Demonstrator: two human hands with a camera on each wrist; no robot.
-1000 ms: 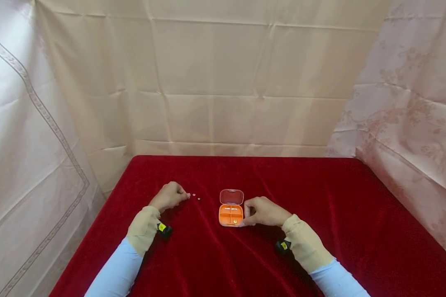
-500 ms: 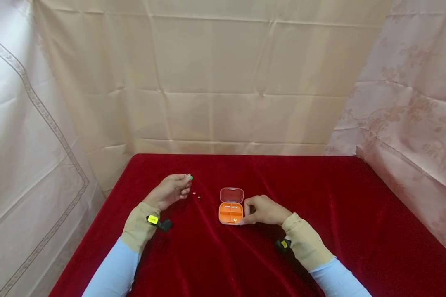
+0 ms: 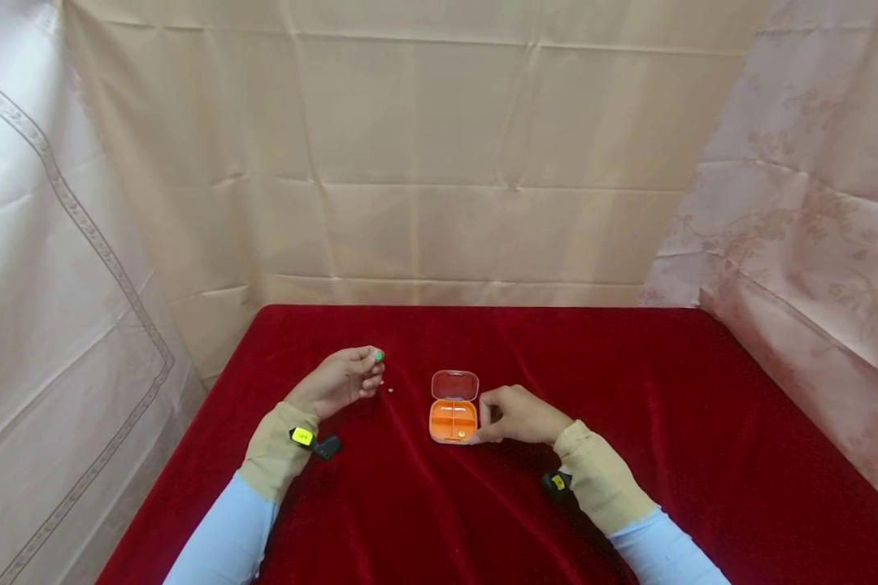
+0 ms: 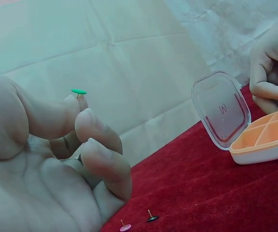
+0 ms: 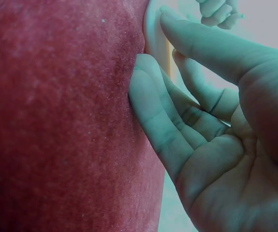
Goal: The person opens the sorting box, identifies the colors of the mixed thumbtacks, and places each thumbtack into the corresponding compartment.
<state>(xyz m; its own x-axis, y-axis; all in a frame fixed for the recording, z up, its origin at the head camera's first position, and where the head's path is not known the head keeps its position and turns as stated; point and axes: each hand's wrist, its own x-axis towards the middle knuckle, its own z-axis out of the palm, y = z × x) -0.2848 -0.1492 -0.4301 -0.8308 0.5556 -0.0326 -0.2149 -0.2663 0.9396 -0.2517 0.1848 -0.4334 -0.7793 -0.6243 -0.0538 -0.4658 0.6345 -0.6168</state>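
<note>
My left hand (image 3: 336, 382) pinches a green thumbtack (image 4: 79, 91) between thumb and fingertip, raised above the cloth. Its flat head faces up in the left wrist view, with the pin largely hidden by the fingers. Below that hand a pink thumbtack (image 4: 125, 227) and a black thumbtack (image 4: 152, 218) lie on their heads, points up. To the right stands an orange pill box (image 4: 262, 155) with its clear lid (image 3: 455, 386) raised. A yellow thumbtack (image 3: 462, 434) sits in its front right compartment. My right hand (image 3: 525, 414) holds the box at its right side with thumb and finger.
A red velvet cloth (image 3: 593, 366) covers the table, with low wrinkles. Beige curtain (image 3: 439, 162) hangs behind the far edge, and pale patterned curtains hang at both sides.
My left hand has lifted from the cloth beside the pink and black thumbtacks, turning palm up, and the green thumbtack now shows in its fingertips. It then shifted slightly right. The right hand stayed put.
</note>
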